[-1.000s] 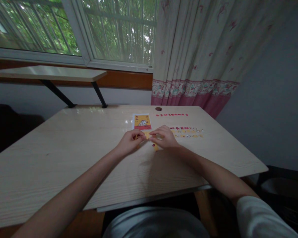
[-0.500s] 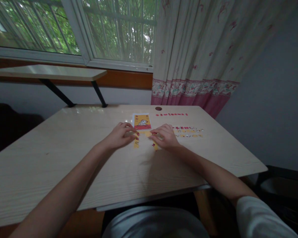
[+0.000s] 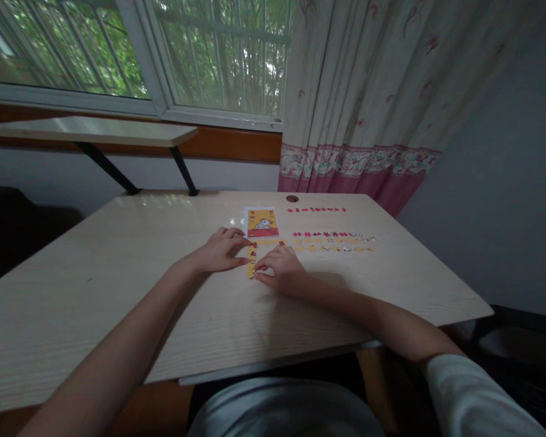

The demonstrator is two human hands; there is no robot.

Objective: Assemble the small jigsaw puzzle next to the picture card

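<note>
Left hand (image 3: 221,250), thumb and fingers spread, and right hand (image 3: 282,271), can't tell if pinching, crowd the yellow puzzle strip (image 3: 252,258), where one uneven push could split it!

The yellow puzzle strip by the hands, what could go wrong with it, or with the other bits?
The left hand and right hand are both at the narrow yellow strip, so a small nudge might push its pieces out of line.

The right hand is also near the rows of small pieces; a careless sweep could scatter them.

The picture card lies just beyond the left hand's fingers, so it might get bumped askew.
</note>
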